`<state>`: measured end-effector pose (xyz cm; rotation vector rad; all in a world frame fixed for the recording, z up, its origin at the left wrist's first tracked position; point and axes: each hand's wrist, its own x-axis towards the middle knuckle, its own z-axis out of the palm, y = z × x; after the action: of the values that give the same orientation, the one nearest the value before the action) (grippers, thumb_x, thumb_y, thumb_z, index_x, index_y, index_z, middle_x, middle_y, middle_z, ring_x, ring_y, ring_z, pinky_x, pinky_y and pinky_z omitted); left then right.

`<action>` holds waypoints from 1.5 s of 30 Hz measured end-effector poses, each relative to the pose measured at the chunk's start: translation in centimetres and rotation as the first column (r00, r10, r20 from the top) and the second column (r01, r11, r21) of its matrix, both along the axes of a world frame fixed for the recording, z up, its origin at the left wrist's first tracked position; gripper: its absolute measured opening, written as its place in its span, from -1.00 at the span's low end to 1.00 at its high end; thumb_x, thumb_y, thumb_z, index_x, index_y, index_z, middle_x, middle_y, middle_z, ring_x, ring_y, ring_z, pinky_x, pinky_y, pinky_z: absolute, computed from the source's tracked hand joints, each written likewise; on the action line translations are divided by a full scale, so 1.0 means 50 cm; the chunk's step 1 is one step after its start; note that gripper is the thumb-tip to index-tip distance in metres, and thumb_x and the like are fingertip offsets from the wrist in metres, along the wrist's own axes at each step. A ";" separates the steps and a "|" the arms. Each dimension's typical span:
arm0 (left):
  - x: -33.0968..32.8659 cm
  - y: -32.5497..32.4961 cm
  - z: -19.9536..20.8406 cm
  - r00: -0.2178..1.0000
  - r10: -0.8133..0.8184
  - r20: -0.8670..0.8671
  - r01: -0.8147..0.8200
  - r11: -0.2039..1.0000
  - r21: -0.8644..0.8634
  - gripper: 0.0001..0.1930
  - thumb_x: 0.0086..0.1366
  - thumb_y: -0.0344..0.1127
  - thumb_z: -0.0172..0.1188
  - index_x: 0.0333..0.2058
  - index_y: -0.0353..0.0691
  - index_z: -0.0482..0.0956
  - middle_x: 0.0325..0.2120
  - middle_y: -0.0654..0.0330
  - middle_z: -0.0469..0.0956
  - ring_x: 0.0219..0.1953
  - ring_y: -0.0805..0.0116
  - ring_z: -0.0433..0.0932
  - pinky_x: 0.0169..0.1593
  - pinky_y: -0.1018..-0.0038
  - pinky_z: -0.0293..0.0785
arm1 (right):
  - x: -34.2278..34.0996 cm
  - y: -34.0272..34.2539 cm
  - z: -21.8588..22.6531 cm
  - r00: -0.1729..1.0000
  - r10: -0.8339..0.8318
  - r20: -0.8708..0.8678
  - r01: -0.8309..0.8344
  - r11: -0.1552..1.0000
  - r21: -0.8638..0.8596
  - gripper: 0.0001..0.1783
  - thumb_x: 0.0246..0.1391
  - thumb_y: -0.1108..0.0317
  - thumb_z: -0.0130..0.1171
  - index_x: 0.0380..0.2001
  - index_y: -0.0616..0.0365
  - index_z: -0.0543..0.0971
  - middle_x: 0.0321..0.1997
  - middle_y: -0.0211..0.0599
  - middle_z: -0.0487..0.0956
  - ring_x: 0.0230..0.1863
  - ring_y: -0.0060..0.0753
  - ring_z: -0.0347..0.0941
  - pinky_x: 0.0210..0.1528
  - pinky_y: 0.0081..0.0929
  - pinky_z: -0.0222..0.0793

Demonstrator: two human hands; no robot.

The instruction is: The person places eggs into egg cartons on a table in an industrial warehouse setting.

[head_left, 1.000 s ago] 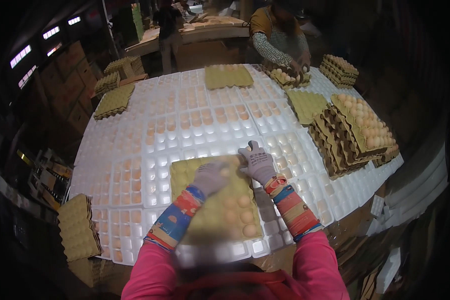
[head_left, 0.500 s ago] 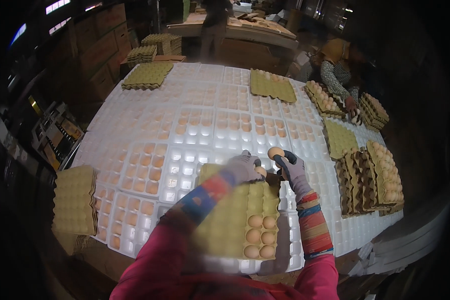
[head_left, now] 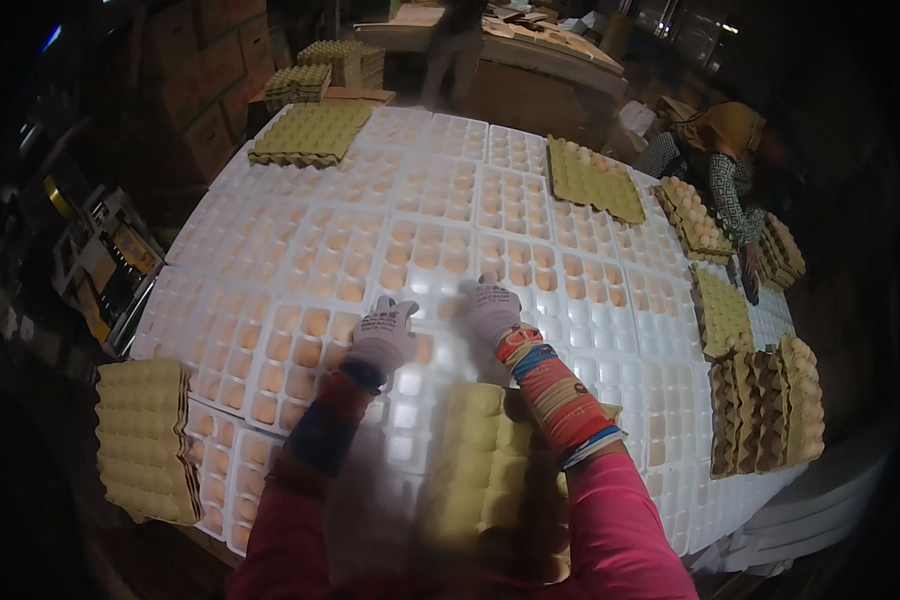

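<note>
Below both gloved hands, yellow egg tray, long axis running toward the person, blurred

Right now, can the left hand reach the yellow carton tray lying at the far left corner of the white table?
Probably not without leaning: the left hand rests near the front, and the yellow carton tray lies far across the white table, though nothing blocks the way.

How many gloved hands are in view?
2: the left hand and right hand, both on the lit white egg table, side by side. The co-worker's hands at far right are too dark to count.
</note>
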<state>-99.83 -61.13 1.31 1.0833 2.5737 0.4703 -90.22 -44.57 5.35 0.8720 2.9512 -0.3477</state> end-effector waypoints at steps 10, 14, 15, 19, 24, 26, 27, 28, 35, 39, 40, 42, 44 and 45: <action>-0.161 0.017 -0.020 0.243 -0.198 0.949 -0.792 0.524 0.313 -0.50 0.22 -0.26 0.29 0.14 -0.10 0.43 -0.04 0.19 0.51 -0.13 0.32 0.60 -0.25 0.48 0.58 | -0.154 0.046 -0.152 0.847 0.115 -0.519 -0.188 0.978 -0.091 -0.61 0.12 0.19 -0.02 0.01 -0.07 0.53 0.01 -0.12 0.56 -0.01 -0.06 0.50 0.07 -0.18 0.38; -0.191 -0.016 -0.080 0.926 -0.188 0.326 -0.110 0.693 0.713 -0.50 0.21 -0.39 0.26 0.13 -0.28 0.41 -0.04 0.16 0.52 -0.08 0.29 0.56 -0.01 0.42 0.50 | -0.192 0.013 -0.134 0.933 0.204 -0.298 -0.291 0.913 -0.287 -0.54 0.14 0.32 0.02 0.15 0.03 0.43 0.07 -0.10 0.50 0.07 -0.07 0.43 0.18 -0.23 0.32; -0.159 -0.005 -0.049 0.853 -0.118 0.508 -0.307 0.674 0.672 -0.51 0.19 -0.40 0.27 0.11 -0.28 0.43 -0.03 0.14 0.53 -0.06 0.26 0.55 0.01 0.40 0.49 | -0.176 0.028 -0.139 0.895 0.266 -0.359 -0.335 0.931 -0.148 -0.54 0.16 0.30 0.02 0.15 0.04 0.43 0.06 -0.09 0.51 0.06 -0.06 0.44 0.17 -0.24 0.33; -0.138 0.016 -0.118 0.981 0.000 -0.194 0.076 0.921 0.381 -0.54 0.24 -0.06 0.15 0.09 -0.04 0.50 0.03 0.08 0.49 0.06 0.14 0.45 0.22 0.17 0.22 | -0.061 0.016 -0.004 0.906 -0.043 -0.421 -0.133 0.916 -0.378 -0.58 0.22 0.33 -0.01 0.15 0.11 0.44 0.03 -0.10 0.57 0.03 -0.18 0.51 0.11 -0.33 0.41; -0.069 0.002 -0.121 0.953 0.025 -0.300 0.059 0.961 0.269 -0.41 0.21 0.03 0.15 0.19 -0.04 0.41 0.17 -0.02 0.37 0.27 0.03 0.24 0.33 0.04 0.01 | 0.254 0.103 0.137 0.806 -0.195 -0.558 -0.249 0.744 -0.620 -0.67 0.16 0.32 0.09 -0.02 0.14 0.59 -0.33 -0.42 0.65 -0.41 -0.58 0.50 -0.32 -0.56 0.42; -0.010 -0.005 -0.067 0.988 -0.089 -0.128 0.135 0.895 0.424 -0.41 0.16 -0.10 0.25 0.17 -0.13 0.42 0.15 -0.04 0.38 0.23 0.01 0.29 0.28 0.12 0.16 | 0.426 0.110 0.185 0.857 -0.219 -0.467 -0.147 0.765 -0.627 -0.66 0.13 0.35 0.14 -0.02 0.14 0.60 -0.28 -0.46 0.64 -0.35 -0.64 0.50 -0.25 -0.62 0.44; 0.029 -0.012 -0.042 0.978 -0.206 0.001 0.174 0.828 0.533 -0.41 0.13 -0.18 0.31 0.15 -0.18 0.43 0.14 -0.04 0.38 0.20 -0.02 0.32 0.25 0.17 0.25 | 0.507 0.109 0.187 0.873 -0.207 -0.442 -0.111 0.798 -0.593 -0.65 0.11 0.35 0.16 -0.02 0.14 0.60 -0.24 -0.43 0.64 -0.31 -0.63 0.51 -0.20 -0.63 0.46; 0.107 -0.023 0.017 0.944 -0.329 0.022 0.241 0.736 0.632 -0.41 0.05 -0.36 0.36 0.10 -0.24 0.45 0.09 -0.05 0.43 0.12 -0.04 0.40 0.16 0.25 0.38 | 0.585 0.103 0.191 0.903 -0.250 -0.349 -0.049 0.749 -0.661 -0.64 0.08 0.37 0.19 -0.01 0.11 0.60 -0.19 -0.40 0.63 -0.24 -0.60 0.52 -0.14 -0.61 0.47; 0.490 -0.063 0.185 0.648 -0.761 -0.030 0.699 0.578 0.421 -0.57 0.01 -0.29 0.36 -0.07 -0.10 0.62 -0.33 0.09 0.60 -0.32 0.08 0.59 -0.18 0.29 0.54 | 0.760 -0.069 0.128 0.981 0.002 -0.196 -0.119 0.801 -0.587 -0.59 -0.09 0.28 0.32 -0.08 0.01 0.62 -0.09 -0.27 0.60 -0.16 -0.43 0.56 -0.09 -0.45 0.51; 0.570 -0.034 0.136 0.697 -0.716 0.035 0.690 0.684 0.239 -0.59 0.11 -0.16 0.23 -0.03 -0.06 0.56 -0.32 0.09 0.60 -0.25 0.02 0.58 -0.18 0.26 0.52 | 0.777 -0.113 0.083 0.957 0.028 -0.290 -0.161 0.880 -0.447 -0.56 -0.07 0.27 0.31 -0.05 0.06 0.59 -0.11 -0.22 0.59 -0.21 -0.44 0.57 -0.13 -0.50 0.50; 0.575 -0.021 0.134 0.702 -0.708 0.072 0.688 0.701 0.185 -0.58 0.12 -0.13 0.21 -0.02 -0.06 0.55 -0.31 0.09 0.60 -0.23 0.00 0.57 -0.18 0.26 0.51 | 0.787 -0.110 0.087 0.942 -0.102 -0.320 -0.103 0.819 -0.564 -0.55 -0.05 0.27 0.30 -0.03 0.08 0.58 -0.11 -0.23 0.59 -0.22 -0.44 0.57 -0.13 -0.49 0.50; 0.584 -0.029 0.130 0.731 -0.680 -0.067 0.680 0.714 0.167 -0.54 0.14 -0.06 0.17 0.01 -0.08 0.54 -0.31 0.07 0.59 -0.27 0.06 0.57 -0.20 0.30 0.51 | 0.824 -0.099 0.053 0.783 -0.348 -0.516 -0.189 0.657 -0.730 -0.53 0.00 0.27 0.26 0.01 0.17 0.53 -0.16 -0.25 0.60 -0.24 -0.44 0.55 -0.15 -0.48 0.50; 0.586 -0.060 0.133 0.826 -0.564 -0.004 0.520 0.759 0.392 -0.52 0.18 -0.10 0.15 0.07 -0.12 0.52 -0.35 0.10 0.59 -0.32 0.24 0.57 -0.22 0.41 0.51 | 0.857 -0.093 0.056 0.673 -0.643 -0.364 -0.360 0.145 -0.922 -0.64 0.03 0.32 0.24 -0.09 0.23 0.56 -0.20 -0.27 0.60 -0.22 -0.46 0.53 -0.17 -0.46 0.52; 0.595 -0.071 0.150 0.861 -0.485 0.151 0.351 0.783 0.513 -0.51 0.21 -0.13 0.13 0.11 -0.15 0.50 -0.36 0.14 0.59 -0.34 0.34 0.56 -0.23 0.47 0.51 | 0.872 -0.089 0.039 0.642 -0.687 -0.341 -0.447 0.026 -0.894 -0.67 0.04 0.32 0.23 -0.12 0.23 0.57 -0.20 -0.28 0.60 -0.21 -0.47 0.53 -0.17 -0.46 0.52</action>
<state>-70.07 -64.69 8.79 1.5773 1.9229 1.0758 -46.61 -49.03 7.28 0.7245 1.6644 -3.0324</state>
